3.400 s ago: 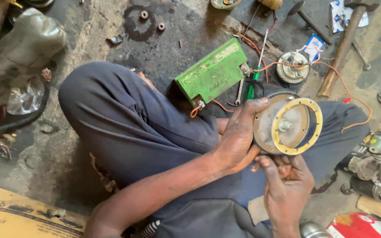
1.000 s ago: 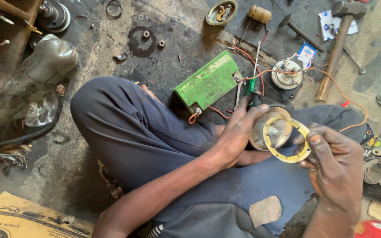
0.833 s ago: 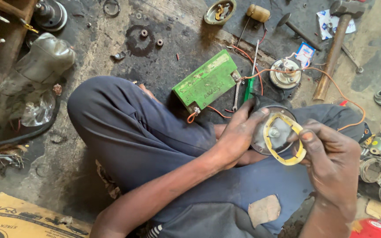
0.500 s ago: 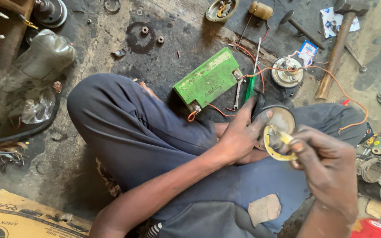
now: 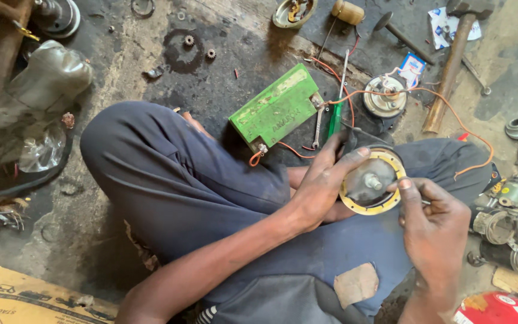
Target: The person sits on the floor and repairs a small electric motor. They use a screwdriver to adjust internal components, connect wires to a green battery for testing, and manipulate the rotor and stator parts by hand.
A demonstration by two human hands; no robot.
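Observation:
I sit cross-legged on a grimy floor. My left hand (image 5: pixel 322 183) grips a round metal horn-like part (image 5: pixel 372 180) from its left side, thumb across the top rim. A yellow ring (image 5: pixel 367 209) lies around the part's face. My right hand (image 5: pixel 433 222) touches the ring's right edge with pinched fingertips. A central metal stud shows in the middle of the part. A green rectangular battery (image 5: pixel 274 108) with orange wires lies on the floor just beyond my knees.
A green-handled screwdriver (image 5: pixel 337 117) and a small spanner lie beside the battery. A second round part (image 5: pixel 385 96) with orange wire, a hammer (image 5: pixel 451 60), motor pieces (image 5: pixel 505 222) at right, a plastic housing (image 5: pixel 49 78) at left, and cardboard (image 5: pixel 25 297) surround me.
My right hand brought the loose yellow ring from the side onto the round part, where it now sits flat on the face. The left hand kept its grip throughout.

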